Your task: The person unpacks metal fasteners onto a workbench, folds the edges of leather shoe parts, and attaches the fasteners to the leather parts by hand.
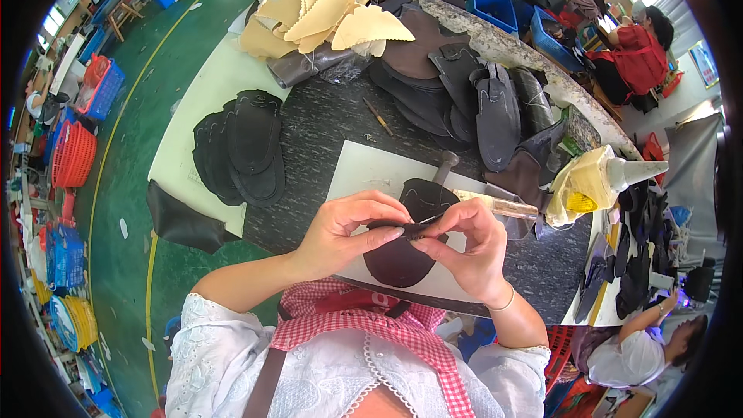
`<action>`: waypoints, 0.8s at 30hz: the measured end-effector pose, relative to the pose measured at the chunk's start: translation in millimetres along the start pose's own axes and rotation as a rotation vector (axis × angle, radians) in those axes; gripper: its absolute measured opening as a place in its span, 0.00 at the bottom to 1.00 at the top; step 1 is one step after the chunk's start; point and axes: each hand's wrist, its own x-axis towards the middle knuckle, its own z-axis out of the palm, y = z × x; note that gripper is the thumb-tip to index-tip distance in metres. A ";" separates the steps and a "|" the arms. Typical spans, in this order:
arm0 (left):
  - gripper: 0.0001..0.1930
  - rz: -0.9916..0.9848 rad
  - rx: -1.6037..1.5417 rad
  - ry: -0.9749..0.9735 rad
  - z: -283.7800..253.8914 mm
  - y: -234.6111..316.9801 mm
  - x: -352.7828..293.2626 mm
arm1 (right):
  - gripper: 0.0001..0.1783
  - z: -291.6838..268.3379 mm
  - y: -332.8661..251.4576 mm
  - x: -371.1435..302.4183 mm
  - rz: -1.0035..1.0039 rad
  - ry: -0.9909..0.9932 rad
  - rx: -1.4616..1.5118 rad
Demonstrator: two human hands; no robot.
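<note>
Above a white board [360, 170] I hold a black shoe-upper piece [398, 263] in front of my body. My left hand [348, 224] pinches the folded edge of it between thumb and fingers. Close beside it, my right hand [468, 244] grips the same edge, fingertips nearly touching the left ones. A rounded black part [428, 197] shows just beyond my fingers; whether it belongs to the held piece I cannot tell. Past the right hand lies a wooden-handled tool [503, 205], and a metal tool end [447, 164] rests on the board's far edge.
Black cut pieces lie stacked at left [251, 139] and far right [495, 112]. Yellowish zigzag-edged pieces [333, 15] are heaped at the back. A yellow-wrapped nozzle bottle [584, 186] sits at right, and a thin stick [378, 116] beyond the board. Other people [638, 54] sit nearby.
</note>
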 end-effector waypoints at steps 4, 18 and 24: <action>0.11 0.012 0.064 -0.055 -1.4 1.1 1.3 | 0.20 -2.5 2.8 0.4 -0.155 -0.015 -0.167; 0.09 -0.133 -0.259 0.032 3.0 -2.0 -5.7 | 0.19 -2.6 -3.5 12.3 -0.199 -0.113 -0.229; 0.11 0.361 0.452 0.024 3.5 -2.3 -17.0 | 0.19 10.1 -1.4 5.7 -0.313 -0.211 -0.282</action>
